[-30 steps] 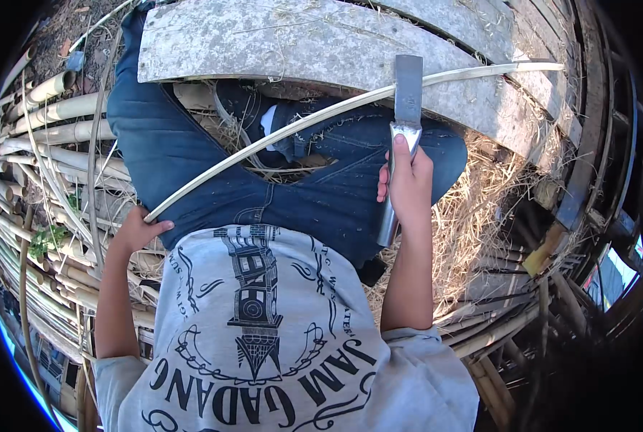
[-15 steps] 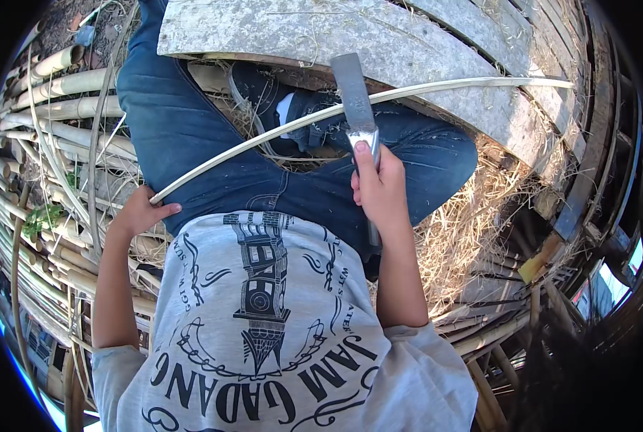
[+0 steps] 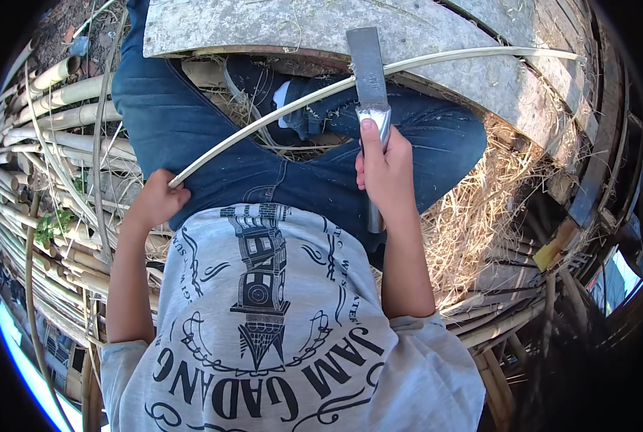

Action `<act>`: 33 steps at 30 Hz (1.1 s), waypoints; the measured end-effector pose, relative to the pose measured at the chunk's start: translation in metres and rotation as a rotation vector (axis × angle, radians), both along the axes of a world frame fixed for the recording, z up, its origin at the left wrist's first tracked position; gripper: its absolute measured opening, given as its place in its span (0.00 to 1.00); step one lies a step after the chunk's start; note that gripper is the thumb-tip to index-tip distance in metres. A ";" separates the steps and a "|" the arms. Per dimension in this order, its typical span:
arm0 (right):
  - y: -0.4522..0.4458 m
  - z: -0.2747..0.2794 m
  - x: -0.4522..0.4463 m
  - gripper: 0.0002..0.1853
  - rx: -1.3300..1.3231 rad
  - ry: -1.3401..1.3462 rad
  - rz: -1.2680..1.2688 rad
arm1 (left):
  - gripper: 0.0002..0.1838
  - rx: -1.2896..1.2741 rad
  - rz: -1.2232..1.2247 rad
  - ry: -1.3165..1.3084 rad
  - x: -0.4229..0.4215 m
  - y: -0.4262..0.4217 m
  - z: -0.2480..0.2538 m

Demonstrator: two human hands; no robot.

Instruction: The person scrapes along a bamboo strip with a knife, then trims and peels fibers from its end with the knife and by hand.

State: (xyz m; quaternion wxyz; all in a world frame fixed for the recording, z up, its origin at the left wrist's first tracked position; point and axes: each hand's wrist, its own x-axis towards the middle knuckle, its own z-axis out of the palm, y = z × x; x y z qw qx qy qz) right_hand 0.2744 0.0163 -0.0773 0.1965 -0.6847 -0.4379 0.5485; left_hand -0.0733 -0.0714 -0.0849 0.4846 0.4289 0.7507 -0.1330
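Pinching the near end of the pale cane strip at nine o'clock, your left hand presumably steadies it beside your jeans, letting it arc toward two o'clock over the weathered plank. Your right hand, at one o'clock, wraps its fingers round the metal handle of the broad-bladed knife, thumb laid up toward the blade, likely for control. The blade crosses the strip in view; I cannot tell whether they touch. Shavings lie at three o'clock.
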 end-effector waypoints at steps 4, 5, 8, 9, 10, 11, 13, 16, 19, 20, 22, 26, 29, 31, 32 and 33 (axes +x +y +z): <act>0.032 0.015 0.028 0.21 -0.080 -0.076 -0.014 | 0.18 -0.026 -0.030 0.029 0.002 0.005 0.000; 0.038 0.012 0.036 0.22 -0.028 -0.097 -0.086 | 0.18 -0.025 -0.024 0.026 0.004 0.004 -0.001; 0.048 0.008 0.046 0.24 0.027 -0.099 -0.163 | 0.17 0.001 -0.014 0.050 0.008 0.005 -0.001; 0.046 0.010 0.039 0.24 0.003 -0.092 -0.175 | 0.17 0.032 -0.030 0.064 0.010 0.005 0.000; 0.043 0.012 0.033 0.24 -0.025 -0.087 -0.192 | 0.16 0.059 -0.053 0.078 0.011 0.004 0.001; 0.037 0.009 0.033 0.24 -0.032 -0.079 -0.159 | 0.16 0.057 -0.056 0.081 0.009 0.001 -0.001; 0.026 0.015 0.022 0.24 -0.119 -0.046 -0.056 | 0.15 0.053 -0.040 0.083 0.008 -0.003 -0.009; 0.008 0.016 0.002 0.22 -0.088 0.009 0.026 | 0.14 0.261 -0.046 0.145 0.016 -0.012 -0.007; 0.014 0.018 0.015 0.23 -0.086 -0.039 0.051 | 0.13 0.122 -0.081 0.125 0.019 -0.006 -0.005; 0.019 0.023 0.018 0.23 -0.154 -0.028 0.027 | 0.13 0.122 -0.079 0.129 0.020 -0.007 -0.005; 0.030 0.019 0.029 0.25 -0.069 -0.137 -0.039 | 0.13 0.249 -0.071 0.146 0.023 -0.012 -0.008; 0.037 0.023 0.026 0.24 -0.066 -0.135 -0.118 | 0.13 0.290 -0.058 0.145 0.025 -0.015 -0.009; 0.025 0.029 0.015 0.22 -0.167 -0.091 0.008 | 0.13 0.285 -0.065 0.140 0.021 -0.017 -0.011; 0.005 0.013 0.004 0.22 -0.049 -0.093 0.081 | 0.13 0.318 -0.062 0.149 0.022 -0.019 -0.014; 0.000 0.010 0.001 0.22 -0.009 -0.092 0.064 | 0.13 0.314 -0.063 0.144 0.023 -0.019 -0.014; 0.004 0.015 0.004 0.23 -0.118 -0.037 0.025 | 0.13 0.288 -0.055 0.135 0.023 -0.018 -0.012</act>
